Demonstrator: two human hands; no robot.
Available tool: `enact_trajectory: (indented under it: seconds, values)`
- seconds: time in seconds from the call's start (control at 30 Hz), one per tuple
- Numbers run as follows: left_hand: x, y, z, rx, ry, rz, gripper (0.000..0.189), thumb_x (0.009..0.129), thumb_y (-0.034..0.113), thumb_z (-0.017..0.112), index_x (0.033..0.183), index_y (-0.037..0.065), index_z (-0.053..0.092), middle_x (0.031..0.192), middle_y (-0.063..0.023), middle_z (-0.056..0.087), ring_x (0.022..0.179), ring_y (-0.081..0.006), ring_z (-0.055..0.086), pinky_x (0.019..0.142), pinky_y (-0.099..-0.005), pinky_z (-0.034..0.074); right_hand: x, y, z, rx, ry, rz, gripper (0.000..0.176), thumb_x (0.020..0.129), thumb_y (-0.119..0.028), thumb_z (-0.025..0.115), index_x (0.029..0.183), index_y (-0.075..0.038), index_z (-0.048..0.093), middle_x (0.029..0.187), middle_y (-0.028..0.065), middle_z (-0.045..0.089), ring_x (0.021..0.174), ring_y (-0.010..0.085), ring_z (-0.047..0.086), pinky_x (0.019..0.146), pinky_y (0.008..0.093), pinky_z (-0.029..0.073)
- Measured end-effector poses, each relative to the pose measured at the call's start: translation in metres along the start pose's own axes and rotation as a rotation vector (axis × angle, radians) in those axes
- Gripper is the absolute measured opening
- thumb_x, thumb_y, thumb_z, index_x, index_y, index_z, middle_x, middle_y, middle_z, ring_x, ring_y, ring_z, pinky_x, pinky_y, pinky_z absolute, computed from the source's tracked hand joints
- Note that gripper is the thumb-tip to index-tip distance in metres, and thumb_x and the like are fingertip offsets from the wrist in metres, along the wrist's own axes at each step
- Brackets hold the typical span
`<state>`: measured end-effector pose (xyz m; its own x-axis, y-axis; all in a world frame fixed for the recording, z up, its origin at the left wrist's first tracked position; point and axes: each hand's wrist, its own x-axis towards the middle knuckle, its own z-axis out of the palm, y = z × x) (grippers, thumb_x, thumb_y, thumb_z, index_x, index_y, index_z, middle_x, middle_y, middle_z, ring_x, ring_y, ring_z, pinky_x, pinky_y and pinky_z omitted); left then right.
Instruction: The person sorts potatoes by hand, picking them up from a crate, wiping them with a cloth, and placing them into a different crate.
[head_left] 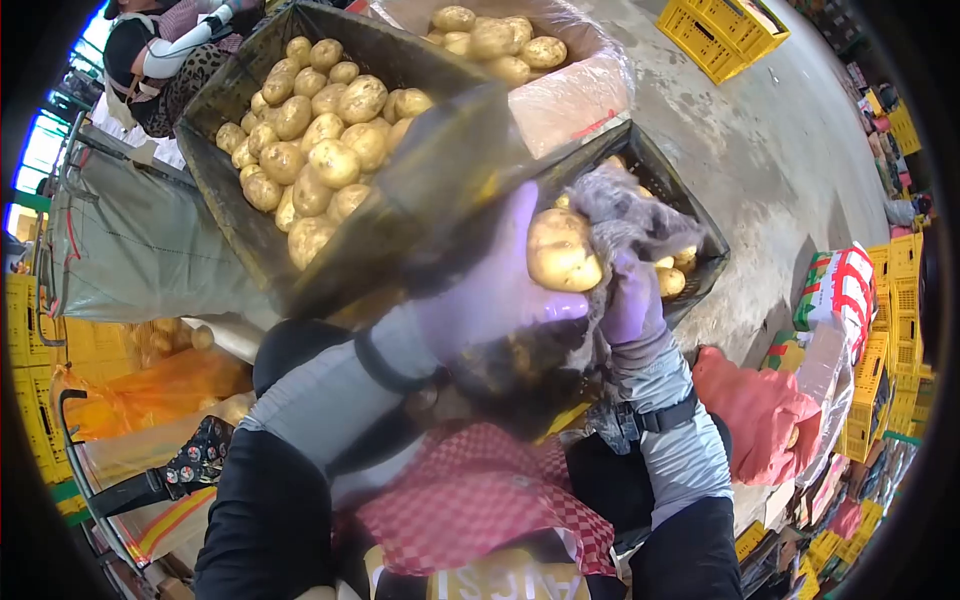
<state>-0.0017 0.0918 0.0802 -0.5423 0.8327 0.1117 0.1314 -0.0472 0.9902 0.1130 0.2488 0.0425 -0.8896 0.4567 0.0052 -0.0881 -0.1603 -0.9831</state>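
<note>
A large pale potato sits in my left hand, which wears a purple glove and has its thumb and fingers closed around it. My right hand, gloved in purple as well, grips a crumpled wet grey cloth right beside the potato. Part of the cloth hangs down along my right wrist. Beyond my hands to the right is a dark-lined crate with potatoes in it, partly hidden by the cloth. A bigger dark-lined crate at upper left holds many potatoes.
A box lined with clear plastic at the top holds more potatoes. On the concrete floor stands a yellow crate. A red cloth lies at right, near stacked yellow crates. Another person is at upper left.
</note>
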Motion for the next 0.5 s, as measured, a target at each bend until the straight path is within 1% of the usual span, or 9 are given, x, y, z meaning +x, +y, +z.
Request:
enact_trajectory:
  seconds: [0.07,0.13,0.23,0.3,0.33,0.37,0.4,0.43,0.5]
  values:
    - [0.002,0.002,-0.006,-0.467,-0.147,-0.357,0.093,0.084,0.02,0.076,0.152,0.004,0.014,0.141,-0.0151,0.043,0.127,-0.0236,0.048,0.108,-0.0373,0.041,-0.005,-0.017,0.005,-0.441,0.041,-0.165,0.034,0.098,-0.02,0.045,0.114,0.003,0.064,0.122,0.0131,0.061,0.113,0.0221,0.056,0.1,0.0348,0.043]
    - [0.002,0.005,-0.004,-0.821,-0.138,-0.555,0.091,0.083,0.017,0.077,0.15,0.001,0.017,0.137,-0.0153,0.045,0.123,-0.0212,0.05,0.104,-0.0351,0.045,0.007,-0.011,-0.001,-0.309,0.146,-0.102,0.032,0.097,-0.019,0.048,0.113,0.003,0.064,0.116,0.0122,0.063,0.106,0.0216,0.059,0.095,0.0334,0.046]
    - [0.001,0.001,0.005,-0.564,-0.028,-0.385,0.086,0.082,0.014,0.077,0.148,-0.001,0.023,0.134,-0.0135,0.047,0.118,-0.0195,0.051,0.1,-0.0343,0.047,0.018,-0.016,-0.004,0.002,0.225,-0.043,0.032,0.095,-0.02,0.052,0.112,0.004,0.062,0.108,0.0103,0.065,0.099,0.022,0.061,0.091,0.033,0.049]
    - [0.001,0.002,0.003,-0.309,0.073,-0.345,0.085,0.08,0.011,0.078,0.146,-0.002,0.027,0.134,-0.0131,0.047,0.118,-0.0194,0.051,0.102,-0.0346,0.045,0.007,-0.02,0.01,-0.072,0.021,-0.1,0.035,0.094,-0.023,0.055,0.116,0.004,0.058,0.123,0.0156,0.058,0.115,0.0271,0.055,0.1,0.0384,0.044]
    - [0.001,-0.014,0.003,-0.338,0.043,-0.224,0.085,0.077,0.007,0.079,0.145,-0.003,0.028,0.134,-0.0135,0.047,0.12,-0.019,0.049,0.103,-0.0332,0.042,-0.002,-0.01,0.013,-0.283,-0.094,-0.178,0.035,0.093,-0.022,0.056,0.117,0.002,0.058,0.13,0.0187,0.054,0.123,0.0304,0.05,0.106,0.042,0.039]
    - [0.004,-0.014,0.004,-0.998,0.04,-0.362,0.083,0.076,0.005,0.078,0.144,-0.002,0.031,0.133,-0.0135,0.047,0.121,-0.0189,0.048,0.103,-0.0326,0.042,0.001,-0.013,0.024,-0.475,-0.161,-0.435,0.032,0.091,-0.018,0.058,0.119,-0.001,0.058,0.135,0.0206,0.051,0.128,0.0339,0.047,0.11,0.0444,0.034]
    - [0.003,-0.016,0.001,-1.021,-0.006,-0.274,0.081,0.076,0.003,0.078,0.143,-0.002,0.033,0.133,-0.0134,0.048,0.121,-0.0189,0.048,0.103,-0.0327,0.042,0.005,-0.016,0.034,-0.648,-0.181,-0.709,0.033,0.088,-0.013,0.06,0.12,-0.004,0.058,0.139,0.0225,0.049,0.132,0.0374,0.044,0.114,0.0468,0.028]
    - [0.002,-0.017,-0.003,-1.046,-0.052,-0.187,0.079,0.076,0.002,0.078,0.142,-0.001,0.034,0.133,-0.0133,0.048,0.122,-0.0189,0.048,0.104,-0.0327,0.042,0.008,-0.021,0.032,-0.777,-0.225,-0.571,0.035,0.087,-0.011,0.06,0.122,-0.004,0.057,0.138,0.0217,0.051,0.132,0.0372,0.045,0.113,0.047,0.03]
    - [-0.004,-0.02,-0.011,-0.195,-0.14,0.113,0.078,0.075,0.005,0.079,0.141,0.001,0.037,0.131,-0.0128,0.049,0.121,-0.0193,0.049,0.103,-0.034,0.042,0.009,-0.016,0.016,-0.741,-0.176,-0.321,0.04,0.088,-0.01,0.06,0.127,-0.003,0.053,0.134,0.0179,0.054,0.128,0.0324,0.048,0.109,0.0438,0.036]
